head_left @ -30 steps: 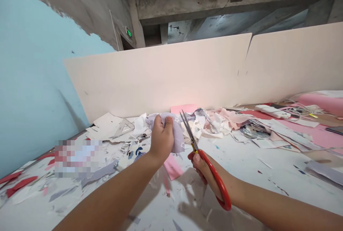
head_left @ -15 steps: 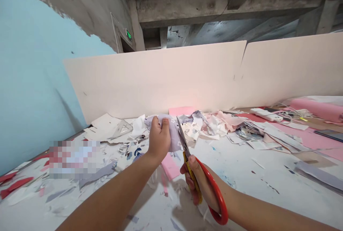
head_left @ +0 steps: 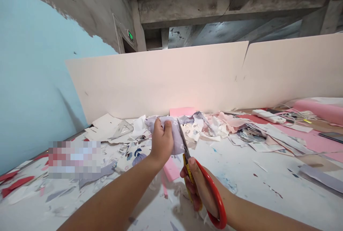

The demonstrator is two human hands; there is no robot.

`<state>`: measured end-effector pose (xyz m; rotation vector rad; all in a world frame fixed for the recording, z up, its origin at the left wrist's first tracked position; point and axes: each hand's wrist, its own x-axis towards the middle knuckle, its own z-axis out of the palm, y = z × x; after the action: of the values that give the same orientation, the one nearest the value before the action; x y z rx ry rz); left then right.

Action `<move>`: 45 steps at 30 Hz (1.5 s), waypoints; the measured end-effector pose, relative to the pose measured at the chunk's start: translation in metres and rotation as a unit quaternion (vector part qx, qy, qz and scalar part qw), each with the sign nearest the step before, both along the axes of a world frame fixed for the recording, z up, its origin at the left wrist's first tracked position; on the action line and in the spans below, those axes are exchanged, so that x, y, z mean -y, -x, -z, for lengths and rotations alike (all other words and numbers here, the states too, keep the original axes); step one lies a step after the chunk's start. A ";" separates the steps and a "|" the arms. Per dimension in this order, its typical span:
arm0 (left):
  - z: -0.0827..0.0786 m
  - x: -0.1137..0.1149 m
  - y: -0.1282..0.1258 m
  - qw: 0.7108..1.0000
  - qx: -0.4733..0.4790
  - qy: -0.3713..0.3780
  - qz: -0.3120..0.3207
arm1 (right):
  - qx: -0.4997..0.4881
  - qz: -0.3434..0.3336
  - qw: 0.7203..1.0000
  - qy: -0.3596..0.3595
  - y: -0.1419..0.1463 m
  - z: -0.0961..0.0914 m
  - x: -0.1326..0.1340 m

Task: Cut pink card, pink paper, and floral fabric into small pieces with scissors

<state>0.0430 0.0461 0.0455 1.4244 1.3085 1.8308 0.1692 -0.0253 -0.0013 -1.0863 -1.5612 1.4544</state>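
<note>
My left hand (head_left: 162, 143) is closed on a piece of pale lilac fabric (head_left: 177, 136) with small white flowers, held up above the table. My right hand (head_left: 199, 184) grips a pair of scissors (head_left: 217, 195) with a red handle loop and a yellow one, pointing away from me. The blades lie close together along the right edge of the fabric; whether cloth is between them I cannot tell. Below my left wrist lie a strip of pink material (head_left: 171, 170) and a floral scrap (head_left: 136, 156) with blue motifs.
Cut scraps (head_left: 209, 125) are heaped along the back of the white table (head_left: 235, 170). A clear set square (head_left: 125, 128) lies at back left. To the right are a power strip (head_left: 269, 116), a phone (head_left: 333, 137) and a pink roll (head_left: 318, 111). A pale partition (head_left: 160, 80) stands behind.
The scissor blades have drawn closer together at the fabric's edge. My left hand and the lilac fabric appear slightly lower and further right, along with a small shift of the whole view.
</note>
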 end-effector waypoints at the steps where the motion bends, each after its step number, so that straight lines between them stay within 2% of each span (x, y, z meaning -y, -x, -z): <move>1: 0.000 0.001 0.000 1.000 -0.003 -0.006 -0.004 | 0.001 0.001 1.000 0.004 0.001 0.000 0.000; 9: 0.005 0.000 -0.003 0.995 -0.078 -0.021 -0.053 | 0.026 0.013 1.000 0.013 0.003 0.000 0.000; 18: 0.003 0.000 -0.004 0.990 -0.124 -0.013 -0.069 | 0.022 0.033 0.998 0.050 0.006 0.004 -0.003; 24: 0.003 0.000 -0.003 0.992 -0.111 -0.014 -0.065 | 0.029 0.022 0.998 0.057 0.005 0.008 -0.002; 37: 0.005 -0.003 -0.001 0.994 -0.085 -0.021 -0.063 | 0.047 0.001 0.995 0.085 0.006 -0.001 0.002; 41: 0.006 -0.004 0.000 0.994 -0.084 -0.016 -0.061 | 0.008 0.001 0.997 0.071 0.005 0.008 0.000; 45: 0.006 -0.004 0.000 0.995 -0.080 -0.026 -0.056 | -0.081 -0.022 0.996 0.037 0.003 0.015 -0.003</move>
<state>0.0430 0.0504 0.0395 1.5834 1.4560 1.8670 0.1663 -0.0227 -0.0166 -0.9548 -1.4354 1.5998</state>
